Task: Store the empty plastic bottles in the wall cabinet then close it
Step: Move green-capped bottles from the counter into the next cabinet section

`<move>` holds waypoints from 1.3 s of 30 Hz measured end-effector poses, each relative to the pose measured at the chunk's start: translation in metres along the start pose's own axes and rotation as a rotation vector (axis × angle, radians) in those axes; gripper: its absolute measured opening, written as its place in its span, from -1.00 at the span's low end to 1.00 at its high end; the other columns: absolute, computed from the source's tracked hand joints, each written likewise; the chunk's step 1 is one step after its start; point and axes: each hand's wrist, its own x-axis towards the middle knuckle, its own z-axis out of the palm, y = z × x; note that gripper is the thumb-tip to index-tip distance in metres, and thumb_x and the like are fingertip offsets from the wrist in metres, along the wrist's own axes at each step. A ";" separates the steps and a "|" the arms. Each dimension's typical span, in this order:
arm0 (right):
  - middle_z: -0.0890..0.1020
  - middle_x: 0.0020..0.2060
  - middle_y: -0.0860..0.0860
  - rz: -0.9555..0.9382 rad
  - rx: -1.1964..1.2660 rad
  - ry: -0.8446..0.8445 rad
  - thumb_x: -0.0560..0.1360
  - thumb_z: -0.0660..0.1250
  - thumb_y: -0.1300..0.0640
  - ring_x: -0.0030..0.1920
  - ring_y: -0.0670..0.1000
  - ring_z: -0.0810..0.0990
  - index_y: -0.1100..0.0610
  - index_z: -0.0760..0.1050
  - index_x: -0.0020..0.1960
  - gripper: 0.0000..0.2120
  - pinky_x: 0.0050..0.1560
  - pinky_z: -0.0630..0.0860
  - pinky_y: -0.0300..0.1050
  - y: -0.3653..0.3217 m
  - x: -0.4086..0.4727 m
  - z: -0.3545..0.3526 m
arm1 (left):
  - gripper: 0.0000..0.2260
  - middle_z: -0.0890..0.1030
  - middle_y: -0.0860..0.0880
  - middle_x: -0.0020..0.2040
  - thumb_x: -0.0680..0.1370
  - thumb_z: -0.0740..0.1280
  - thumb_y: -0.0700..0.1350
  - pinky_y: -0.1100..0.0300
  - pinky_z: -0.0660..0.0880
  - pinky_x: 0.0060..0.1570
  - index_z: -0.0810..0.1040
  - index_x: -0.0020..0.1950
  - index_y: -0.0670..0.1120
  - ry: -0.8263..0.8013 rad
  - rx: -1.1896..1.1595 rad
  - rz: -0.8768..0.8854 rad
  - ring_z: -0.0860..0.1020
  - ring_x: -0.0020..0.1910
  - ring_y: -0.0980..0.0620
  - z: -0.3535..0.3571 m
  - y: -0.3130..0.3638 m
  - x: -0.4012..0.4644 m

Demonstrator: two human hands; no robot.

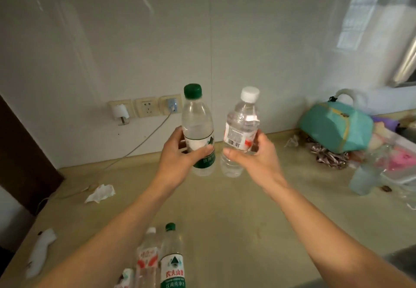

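The person holds two clear plastic bottles up in the air above the beige countertop (225, 209), side by side and near to each other. The left hand (180, 154) grasps the clear plastic bottle with a green cap and green label (198, 130) around its lower half, thumb across the label. The right hand (254, 154) grasps the clear plastic bottle with a white cap and red-white label (242, 127) in the same manner, around its lower part. Both bottles stand nearly upright, and both look empty.

At the near edge of the countertop stand more bottles: a green-capped bottle with a white and green label (172, 263) and just beside it a white-capped bottle with a red label (147, 258). A crumpled white tissue (100, 194) lies to the left. On the white wall (90, 51) behind there are beige power sockets (146, 107) with a grey cable (139, 143) plugged in. To the right lies a teal fabric bag (335, 125).
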 end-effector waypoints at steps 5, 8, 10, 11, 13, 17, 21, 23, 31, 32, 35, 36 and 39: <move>0.72 0.00 -0.20 -0.155 0.015 0.048 0.26 0.63 -0.13 0.01 -0.20 0.68 -0.13 0.52 0.19 -0.45 0.04 0.59 -0.15 -0.084 0.019 -0.023 | -0.56 0.67 0.20 0.10 0.39 0.59 0.06 0.23 0.55 0.03 0.55 0.23 0.13 0.016 0.000 0.219 0.61 0.10 0.19 -0.013 0.089 0.029; 0.72 0.00 -0.18 -0.247 0.026 0.093 0.24 0.63 -0.15 0.01 -0.17 0.69 -0.13 0.53 0.18 -0.44 0.04 0.59 -0.14 -0.132 0.029 -0.039 | -0.59 0.67 0.22 0.06 0.38 0.57 0.09 0.38 0.54 -0.12 0.57 0.19 0.16 0.046 0.004 0.341 0.61 0.03 0.25 -0.019 0.142 0.043; 0.73 -0.03 -0.16 -0.302 0.036 0.117 0.25 0.64 -0.11 -0.01 -0.14 0.71 -0.11 0.55 0.16 -0.47 0.03 0.61 -0.10 -0.163 0.038 -0.052 | -0.57 0.67 0.24 0.07 0.35 0.55 0.13 0.44 0.50 -0.15 0.57 0.19 0.18 0.061 0.021 0.424 0.61 0.02 0.27 -0.024 0.177 0.052; 0.74 -0.04 -0.15 -0.325 0.042 0.120 0.26 0.64 -0.08 -0.03 -0.13 0.71 -0.11 0.56 0.14 -0.50 0.00 0.61 -0.11 -0.178 0.042 -0.059 | -0.55 0.67 0.25 0.07 0.34 0.54 0.17 0.43 0.50 -0.15 0.57 0.20 0.19 0.071 0.035 0.455 0.61 0.02 0.28 -0.027 0.193 0.056; 0.74 -0.05 -0.14 -0.372 0.057 0.118 0.28 0.64 -0.05 -0.05 -0.13 0.72 -0.11 0.57 0.12 -0.55 -0.03 0.59 -0.11 -0.206 0.051 -0.072 | -0.52 0.66 0.26 0.09 0.34 0.53 0.20 0.36 0.49 -0.09 0.56 0.23 0.20 0.094 0.063 0.507 0.61 0.03 0.28 -0.033 0.224 0.067; 0.74 -0.06 -0.13 -0.492 0.085 0.137 0.31 0.64 0.02 -0.06 -0.11 0.72 -0.09 0.58 0.09 -0.59 -0.04 0.59 -0.10 -0.261 0.076 -0.091 | -0.55 0.67 0.25 0.06 0.37 0.57 0.14 0.35 0.51 -0.11 0.57 0.23 0.18 0.165 0.070 0.574 0.62 0.01 0.30 -0.044 0.278 0.092; 0.74 -0.07 -0.15 -0.588 0.071 0.184 0.18 0.62 -0.14 -0.06 -0.13 0.72 -0.08 0.57 0.09 -0.48 0.00 0.62 -0.04 -0.307 0.110 -0.104 | -0.58 0.68 0.29 0.00 0.39 0.58 0.13 0.34 0.51 -0.12 0.58 0.20 0.18 0.246 0.031 0.632 0.63 -0.04 0.34 -0.048 0.325 0.115; 0.73 -0.08 -0.19 -0.609 0.054 0.182 0.17 0.61 -0.19 -0.08 -0.17 0.71 -0.12 0.56 0.07 -0.48 -0.01 0.60 -0.07 -0.324 0.130 -0.108 | -0.58 0.68 0.28 -0.01 0.38 0.57 0.17 0.30 0.51 -0.11 0.58 0.19 0.18 0.268 0.029 0.633 0.63 -0.05 0.34 -0.047 0.343 0.128; 0.66 0.08 -0.17 -0.502 -0.065 0.112 0.25 0.63 -0.19 0.14 -0.05 0.62 -0.08 0.51 0.26 -0.35 0.20 0.54 0.00 -0.353 0.215 -0.097 | -0.63 0.64 0.10 0.06 0.45 0.53 0.09 0.20 0.50 -0.08 0.56 0.20 0.03 0.292 0.149 0.524 0.60 0.03 0.13 -0.024 0.354 0.182; 0.63 0.10 -0.17 -0.478 -0.087 0.098 0.27 0.62 -0.19 0.17 -0.03 0.60 -0.06 0.49 0.31 -0.32 0.18 0.53 -0.02 -0.351 0.222 -0.094 | -0.65 0.65 0.11 0.02 0.46 0.52 0.10 0.22 0.51 -0.11 0.56 0.18 0.02 0.299 0.158 0.513 0.61 0.01 0.13 -0.022 0.354 0.189; 0.61 0.23 -0.06 -0.440 -0.133 0.083 0.33 0.57 -0.22 0.24 0.05 0.58 0.00 0.44 0.42 -0.26 0.26 0.53 0.07 -0.345 0.244 -0.090 | -0.62 0.66 0.06 0.03 0.48 0.50 0.13 0.11 0.59 -0.02 0.57 0.19 -0.02 0.304 0.195 0.447 0.64 0.01 0.05 -0.017 0.356 0.211; 0.60 0.27 -0.02 -0.437 -0.149 0.078 0.35 0.55 -0.23 0.27 0.08 0.57 0.01 0.41 0.45 -0.24 0.30 0.51 0.12 -0.343 0.250 -0.089 | -0.61 0.67 0.03 0.04 0.49 0.50 0.13 0.06 0.60 0.02 0.57 0.21 -0.04 0.301 0.203 0.419 0.64 0.01 0.02 -0.016 0.356 0.218; 0.55 0.36 0.00 -0.429 -0.224 0.050 0.39 0.52 -0.24 0.30 0.11 0.56 0.02 0.34 0.51 -0.19 0.30 0.52 0.13 -0.341 0.267 -0.085 | -0.61 0.66 0.00 0.05 0.51 0.49 0.10 0.14 0.56 -0.09 0.56 0.24 -0.06 0.273 0.195 0.353 0.63 -0.03 0.04 -0.015 0.354 0.240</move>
